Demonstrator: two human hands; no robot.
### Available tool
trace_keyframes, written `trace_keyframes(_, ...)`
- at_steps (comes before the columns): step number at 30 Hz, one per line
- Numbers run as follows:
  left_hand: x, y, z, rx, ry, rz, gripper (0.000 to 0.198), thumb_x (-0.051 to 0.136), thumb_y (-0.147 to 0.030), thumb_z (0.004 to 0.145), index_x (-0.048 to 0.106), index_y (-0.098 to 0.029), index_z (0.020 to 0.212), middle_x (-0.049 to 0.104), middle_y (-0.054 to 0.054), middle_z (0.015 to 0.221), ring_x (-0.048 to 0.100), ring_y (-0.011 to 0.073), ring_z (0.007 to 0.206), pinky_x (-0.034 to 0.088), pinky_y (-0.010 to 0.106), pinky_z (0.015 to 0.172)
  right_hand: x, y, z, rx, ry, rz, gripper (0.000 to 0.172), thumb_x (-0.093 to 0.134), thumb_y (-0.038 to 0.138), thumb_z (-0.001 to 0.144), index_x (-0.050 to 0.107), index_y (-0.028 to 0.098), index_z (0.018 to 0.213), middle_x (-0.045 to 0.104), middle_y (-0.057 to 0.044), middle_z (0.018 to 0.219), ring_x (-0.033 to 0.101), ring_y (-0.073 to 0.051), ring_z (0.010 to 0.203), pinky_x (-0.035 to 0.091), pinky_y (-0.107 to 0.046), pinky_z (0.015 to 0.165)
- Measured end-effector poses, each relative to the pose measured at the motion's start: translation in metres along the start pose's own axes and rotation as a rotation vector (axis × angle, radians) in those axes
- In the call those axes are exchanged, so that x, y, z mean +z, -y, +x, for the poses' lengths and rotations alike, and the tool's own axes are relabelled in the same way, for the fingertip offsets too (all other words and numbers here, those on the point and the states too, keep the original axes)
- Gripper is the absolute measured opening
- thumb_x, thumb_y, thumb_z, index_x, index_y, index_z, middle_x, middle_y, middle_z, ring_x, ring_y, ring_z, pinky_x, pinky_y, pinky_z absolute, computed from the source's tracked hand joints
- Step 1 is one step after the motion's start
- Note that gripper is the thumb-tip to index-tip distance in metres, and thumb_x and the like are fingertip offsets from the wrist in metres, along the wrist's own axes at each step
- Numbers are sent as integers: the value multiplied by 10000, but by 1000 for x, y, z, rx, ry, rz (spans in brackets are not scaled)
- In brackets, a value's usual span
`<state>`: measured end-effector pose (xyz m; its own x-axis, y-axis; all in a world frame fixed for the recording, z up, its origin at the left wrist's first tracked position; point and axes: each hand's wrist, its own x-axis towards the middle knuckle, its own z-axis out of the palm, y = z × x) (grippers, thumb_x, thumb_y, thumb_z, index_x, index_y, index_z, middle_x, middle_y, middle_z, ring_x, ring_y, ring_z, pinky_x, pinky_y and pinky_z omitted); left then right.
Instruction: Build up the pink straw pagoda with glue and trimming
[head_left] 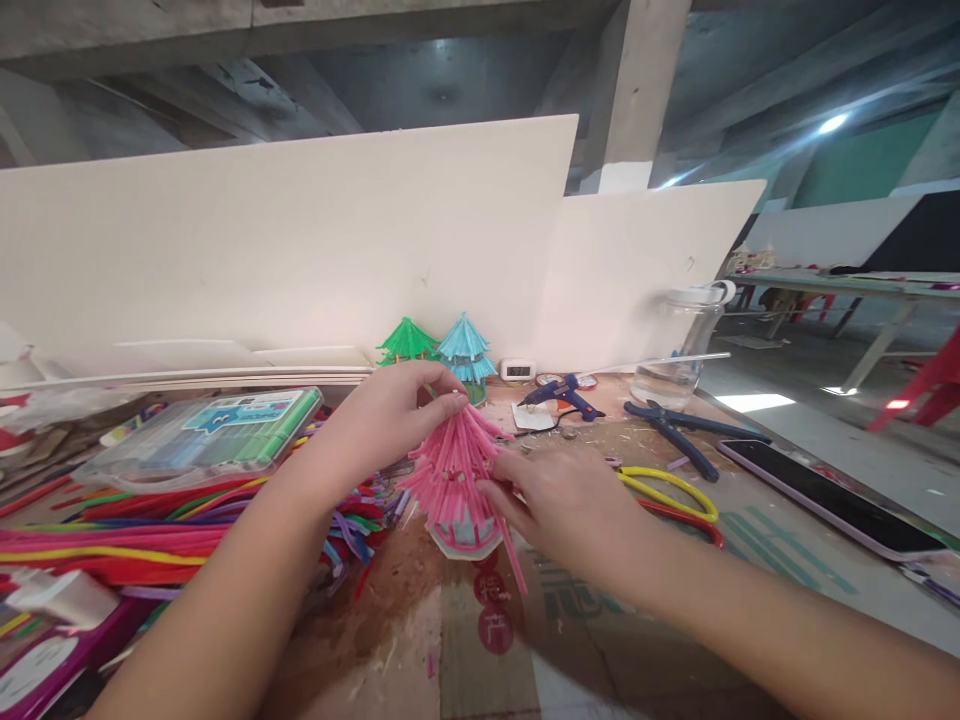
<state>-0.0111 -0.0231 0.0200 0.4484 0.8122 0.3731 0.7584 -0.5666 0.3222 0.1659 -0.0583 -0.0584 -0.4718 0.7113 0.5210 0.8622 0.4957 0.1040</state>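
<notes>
A pink pipe-cleaner pagoda model point(456, 478) stands on the cardboard-covered table point(480, 640) in front of me. My left hand point(390, 415) pinches the top of its pink roof strands, fingers closed on them. From the right, my right hand point(559, 500) holds the roof's lower edge, with its fingertips pressed on the pink strands. One loose pink strand hangs down toward the table.
Green point(406, 342) and blue point(465, 352) pagoda models stand by the white board. A pile of coloured pipe cleaners point(150, 530) and a plastic case point(210, 435) lie left. Blue glue gun point(562, 395), pliers point(675, 432), jar point(679, 345), phone point(825, 495) sit right.
</notes>
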Motion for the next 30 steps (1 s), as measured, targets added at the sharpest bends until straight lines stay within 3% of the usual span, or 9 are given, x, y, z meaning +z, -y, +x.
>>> trace_keyframes(5,1,1,1,14,-8,-11,256,455,-364,851,652,-202,830,661,15,791,583,174,696,400,275,605,-10,-11,3,53,-109,59,220,451,297,924,635,192,864,686,-18,655,604,-162,583,232,-275,521)
trace_keyframes(9,3,3,2,20,-20,-34,249,474,-363,846,660,-199,829,666,19,799,591,181,729,411,282,626,-7,-13,5,31,-86,53,186,479,255,915,654,199,887,714,-30,743,625,-166,648,247,-277,532)
trace_keyframes(20,6,5,5,56,-23,-59,264,483,-393,849,662,-199,862,666,23,862,597,179,778,432,271,663,0,-9,7,-29,-109,55,183,488,239,918,640,170,843,699,-42,719,617,-158,666,242,-273,549)
trace_keyframes(27,7,3,-4,76,119,-15,415,551,-355,787,529,-217,1179,618,38,998,583,199,851,454,310,734,-11,-11,6,54,51,63,248,464,367,920,616,176,873,676,-44,723,605,-187,670,224,-285,543)
trace_keyframes(30,9,2,-7,99,126,1,411,521,-313,797,506,-221,1197,587,39,1013,564,196,852,450,321,743,-17,-12,7,98,156,162,310,486,468,889,592,183,828,645,-27,695,571,-174,624,210,-278,525)
